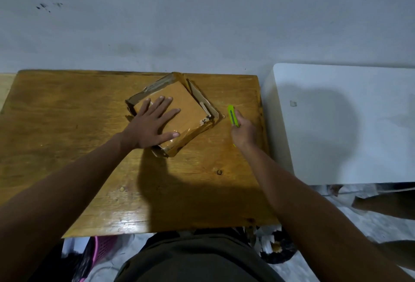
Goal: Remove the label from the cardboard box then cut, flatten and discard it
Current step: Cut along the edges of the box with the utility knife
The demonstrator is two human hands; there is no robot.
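Observation:
A flat brown cardboard box (188,106) lies turned like a diamond on the wooden table (67,113), its edges wrapped in shiny tape and partly torn. A small white scrap of label (204,121) with dark print clings to its right corner. My left hand (152,122) rests flat on the box top with fingers spread, pressing on it. My right hand (243,131) is just right of the box, closed around a lime-green utility knife (232,115) that points away from me; its tip is apart from the box.
A white table (348,124) stands close to the right of the wooden one. A grey wall (202,23) runs behind both. Below the near edge are a pink basket (101,252), white bags and dark clutter on the floor.

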